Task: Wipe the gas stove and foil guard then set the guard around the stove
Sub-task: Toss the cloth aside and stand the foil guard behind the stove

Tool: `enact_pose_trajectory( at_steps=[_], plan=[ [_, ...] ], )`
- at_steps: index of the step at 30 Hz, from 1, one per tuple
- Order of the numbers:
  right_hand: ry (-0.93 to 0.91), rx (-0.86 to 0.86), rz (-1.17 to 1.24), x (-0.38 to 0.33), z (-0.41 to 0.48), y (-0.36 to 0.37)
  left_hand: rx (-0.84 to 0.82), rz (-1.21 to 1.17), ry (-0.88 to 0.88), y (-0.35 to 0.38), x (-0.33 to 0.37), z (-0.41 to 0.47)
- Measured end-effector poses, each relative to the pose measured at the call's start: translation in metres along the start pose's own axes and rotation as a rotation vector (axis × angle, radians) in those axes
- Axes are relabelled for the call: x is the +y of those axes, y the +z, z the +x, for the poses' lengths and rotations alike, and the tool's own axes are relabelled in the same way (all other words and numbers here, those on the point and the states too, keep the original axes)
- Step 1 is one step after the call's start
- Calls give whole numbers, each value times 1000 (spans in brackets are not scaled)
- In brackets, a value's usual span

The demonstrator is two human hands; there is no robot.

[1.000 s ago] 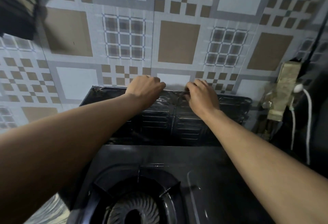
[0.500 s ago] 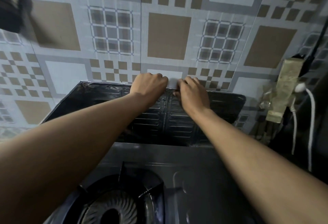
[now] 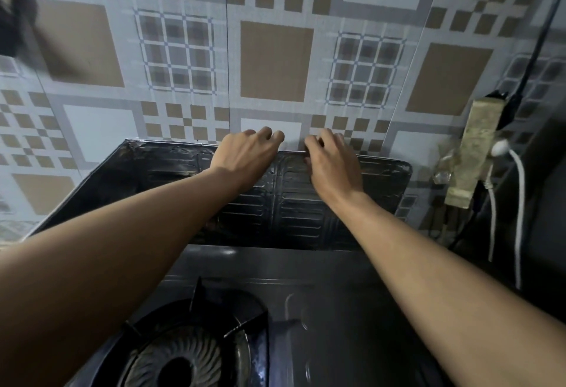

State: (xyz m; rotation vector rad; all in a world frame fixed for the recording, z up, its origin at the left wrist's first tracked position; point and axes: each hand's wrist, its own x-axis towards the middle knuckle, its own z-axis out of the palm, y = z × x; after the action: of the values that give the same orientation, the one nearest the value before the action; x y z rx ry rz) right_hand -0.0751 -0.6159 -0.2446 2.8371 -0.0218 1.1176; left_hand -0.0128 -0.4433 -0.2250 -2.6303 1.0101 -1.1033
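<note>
**Two hands steady guard behind stove**

A person's left hand (image 3: 245, 156) and right hand (image 3: 332, 163) meet at the middle of the top edge of the guard (image 3: 294, 209). The guard stands upright along the far side of the stove (image 3: 321, 279), close against the tiled wall (image 3: 275, 64). The fingers of both hands curl over that edge, so each grip is closed on the guard; the thumbs are hidden. The guard's left panel angles toward the near left, beside the stove. Its right end stops short of a socket block (image 3: 481, 147) and a white cable (image 3: 518, 218) at the right. The burner (image 3: 180, 362) lies near, at the lower left.

The embossed sheet looks thin and light, more likely to flex or crease along its folds than to hold its shape. Its dark, glossy face may be slick, and its rim could be sharp. It seems best held along the top edge beside a fold, with both hands, and moved gently. A single hold at one corner would risk buckling it. Setting the guard in place appears to be the step in hand.
</note>
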Motion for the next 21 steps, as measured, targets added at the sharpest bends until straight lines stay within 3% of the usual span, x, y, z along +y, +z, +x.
enact_pose_trajectory(
  at_steps=[10,21],
  plan=[
    [146,-37,-43,45,-21,-15,4,-38,67,-13,36,17],
    [111,-66,-56,62,-23,-12,-59,29,-3,-2,59,31]
  ],
)
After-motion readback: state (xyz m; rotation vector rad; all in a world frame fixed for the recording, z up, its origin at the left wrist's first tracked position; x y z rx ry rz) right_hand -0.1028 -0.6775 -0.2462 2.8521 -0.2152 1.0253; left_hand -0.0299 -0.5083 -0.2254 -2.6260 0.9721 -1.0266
